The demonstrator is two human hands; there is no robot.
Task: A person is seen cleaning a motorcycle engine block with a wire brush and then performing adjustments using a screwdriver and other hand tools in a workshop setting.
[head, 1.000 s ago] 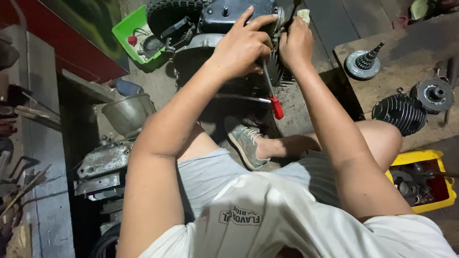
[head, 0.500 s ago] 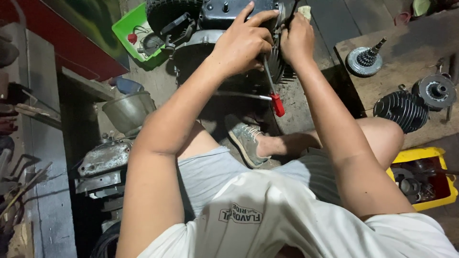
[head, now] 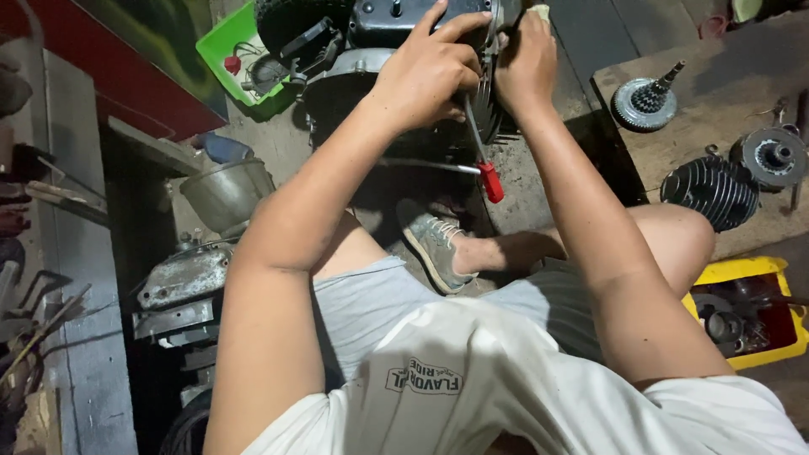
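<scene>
Both your hands are working on the dark engine point(head: 379, 50) lying on the floor: your left hand point(head: 430, 72) is gripping a red-handled screwdriver point(head: 479, 152) (shaft against the casing), your right hand point(head: 524, 63) is closing over the finned side.

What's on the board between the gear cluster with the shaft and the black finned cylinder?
Nothing: in the head view the wooden board is bare between the gear cluster and the finned cylinder. A round hub part lies off to the right.
</scene>
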